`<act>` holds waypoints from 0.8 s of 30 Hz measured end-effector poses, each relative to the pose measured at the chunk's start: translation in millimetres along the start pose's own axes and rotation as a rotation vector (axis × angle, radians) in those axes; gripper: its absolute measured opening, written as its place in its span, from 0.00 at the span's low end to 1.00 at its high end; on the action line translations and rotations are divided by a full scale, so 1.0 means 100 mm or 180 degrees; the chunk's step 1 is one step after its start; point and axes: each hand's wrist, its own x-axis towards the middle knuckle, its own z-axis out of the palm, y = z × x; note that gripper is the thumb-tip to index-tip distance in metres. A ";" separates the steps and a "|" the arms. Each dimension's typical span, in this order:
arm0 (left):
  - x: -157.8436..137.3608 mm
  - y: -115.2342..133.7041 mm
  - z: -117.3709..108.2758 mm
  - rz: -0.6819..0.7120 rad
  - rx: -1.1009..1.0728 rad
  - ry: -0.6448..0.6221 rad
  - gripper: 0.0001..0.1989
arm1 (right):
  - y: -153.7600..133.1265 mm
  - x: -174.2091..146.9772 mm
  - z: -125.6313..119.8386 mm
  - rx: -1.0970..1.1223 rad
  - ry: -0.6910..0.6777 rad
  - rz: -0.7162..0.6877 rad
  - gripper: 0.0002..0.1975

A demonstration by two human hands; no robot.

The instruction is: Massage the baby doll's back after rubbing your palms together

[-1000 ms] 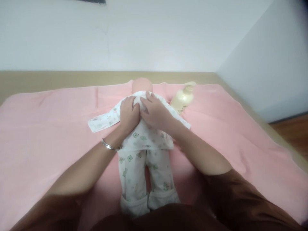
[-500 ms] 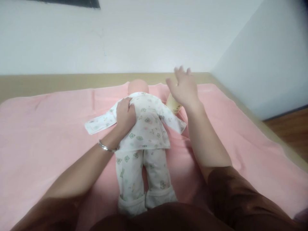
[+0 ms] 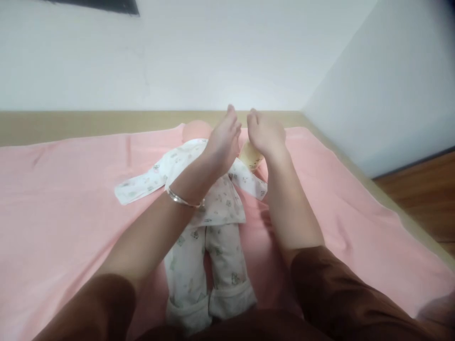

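A baby doll lies on its back on the pink blanket (image 3: 71,203), its bare head (image 3: 195,130) toward the wall. It wears a white top (image 3: 223,203) and matching trousers (image 3: 188,265), both printed with small figures. My left hand (image 3: 225,139) is raised over the doll's chest, fingers stretched out and holding nothing. Opposite it, my right hand (image 3: 266,130) is in the air with its thumb side toward the left. Its fingers are partly hidden and nothing shows in them. Below it lies a pale yellow object with dark print (image 3: 250,155), partly covered from view.
The blanket covers a tan surface (image 3: 53,128) that meets a white wall (image 3: 177,61) at the back. Another wall panel (image 3: 398,94) stands to the right. Wooden floor (image 3: 423,194) shows beyond the right edge.
My left hand has lifted off the doll's chest and moved right, close to my right hand. My right hand has turned, and its spread fingers have drawn together.
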 end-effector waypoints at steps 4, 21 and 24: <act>0.14 0.11 0.04 -0.0448 -0.1603 -0.0374 0.36 | -0.04 0.01 -0.01 -0.0137 -0.0094 0.0135 0.27; -0.57 0.37 -0.43 -0.1109 -0.2142 0.0061 0.32 | -0.11 -0.01 -0.01 -0.0348 -0.0028 0.0407 0.27; -0.85 0.57 -0.54 -0.0722 -0.2043 0.0382 0.30 | -0.08 0.00 0.00 -0.0227 -0.0089 0.0448 0.26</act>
